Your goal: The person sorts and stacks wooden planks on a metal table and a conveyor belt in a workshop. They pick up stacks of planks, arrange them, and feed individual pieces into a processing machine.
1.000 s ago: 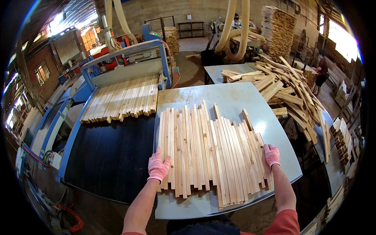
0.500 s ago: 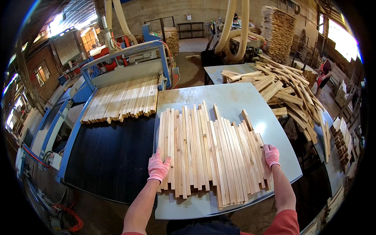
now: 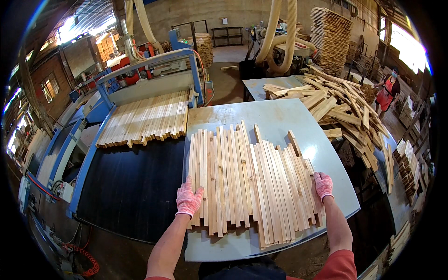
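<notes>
Past the bench (image 3: 270, 112), a co-worker (image 3: 388, 89) now faces this way. The wooden strips (image 3: 266, 186) on the bench lie unshifted; work seems paused. Left hand (image 3: 188, 197) and right hand (image 3: 323, 185) touch the outer strips; whether either grip is clamped, I cannot tell.

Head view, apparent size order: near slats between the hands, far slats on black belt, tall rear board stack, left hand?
1. Near slats
2. Far slats
3. Tall rear board stack, though more distant
4. Left hand

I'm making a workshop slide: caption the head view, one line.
Gloved left hand and right hand flank wooden strips on a grey table.
</notes>
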Available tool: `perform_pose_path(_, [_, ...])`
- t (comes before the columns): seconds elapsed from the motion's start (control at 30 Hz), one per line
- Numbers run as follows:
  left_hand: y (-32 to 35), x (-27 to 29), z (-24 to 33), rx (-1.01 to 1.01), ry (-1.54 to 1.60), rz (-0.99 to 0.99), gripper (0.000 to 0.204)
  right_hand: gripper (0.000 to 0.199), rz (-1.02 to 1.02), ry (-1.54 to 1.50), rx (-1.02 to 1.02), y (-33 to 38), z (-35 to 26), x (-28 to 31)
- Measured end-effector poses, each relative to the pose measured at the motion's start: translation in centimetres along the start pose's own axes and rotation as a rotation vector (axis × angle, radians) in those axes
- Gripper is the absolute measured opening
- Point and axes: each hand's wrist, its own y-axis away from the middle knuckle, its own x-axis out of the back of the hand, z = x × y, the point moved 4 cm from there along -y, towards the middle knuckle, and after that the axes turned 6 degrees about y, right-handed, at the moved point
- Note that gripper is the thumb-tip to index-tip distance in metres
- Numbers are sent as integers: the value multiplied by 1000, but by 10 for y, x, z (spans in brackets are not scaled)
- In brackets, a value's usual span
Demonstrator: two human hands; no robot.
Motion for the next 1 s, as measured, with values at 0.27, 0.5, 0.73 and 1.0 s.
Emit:
perform_pose_path(0.27, [-1, -1, 0, 22, 10, -24, 82, 45, 13, -19, 11, -2, 3, -1])
perform_pose_path(0.5, [-2, 1, 6, 29, -1, -69, 85, 46, 38, 2, 30, -6, 13, -5])
perform_pose_path(0.73, [-1, 2, 3, 43, 4, -74, 85, 46, 17, -13, 20, -3, 6, -4])
perform_pose_path(1.0, [-1, -1, -1, 15, -3, -20, 81, 46, 16, -29, 32, -5, 8, -6])
